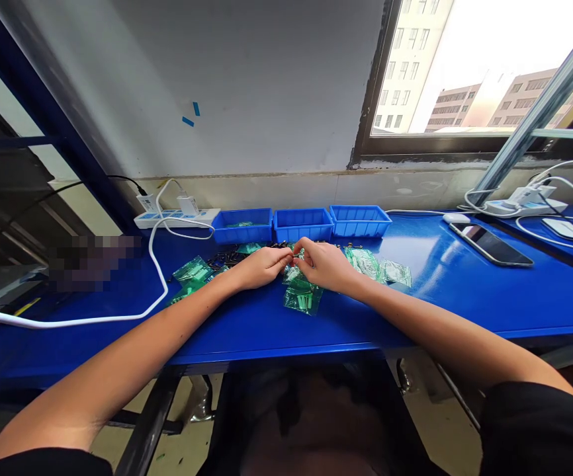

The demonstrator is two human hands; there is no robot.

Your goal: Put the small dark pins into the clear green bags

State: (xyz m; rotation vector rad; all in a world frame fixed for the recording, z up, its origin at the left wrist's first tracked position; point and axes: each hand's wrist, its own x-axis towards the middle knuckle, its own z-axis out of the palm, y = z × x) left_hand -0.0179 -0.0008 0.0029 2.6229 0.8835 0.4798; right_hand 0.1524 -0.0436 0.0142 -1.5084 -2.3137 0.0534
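Observation:
My left hand (263, 266) and my right hand (325, 266) meet over the middle of the blue table, fingertips pinched together. A tiny dark piece seems to sit between the fingertips, too small to name. Beneath and around my hands lie small green-tinted plastic bags. One bag (302, 300) with pale, rod-like pieces lies just in front of my fingers. More bags (193, 271) are left of my left hand, and others (394, 271) spread to the right of my right hand. Loose small black parts (223, 259) lie behind my left wrist, partly hidden.
Three blue bins, a left one (221, 234), a middle one (302, 233) and a right one (360, 229), stand along the back. A white cable (153, 264) crosses the left side from a power strip (207, 217). A phone (492, 244) lies at the right.

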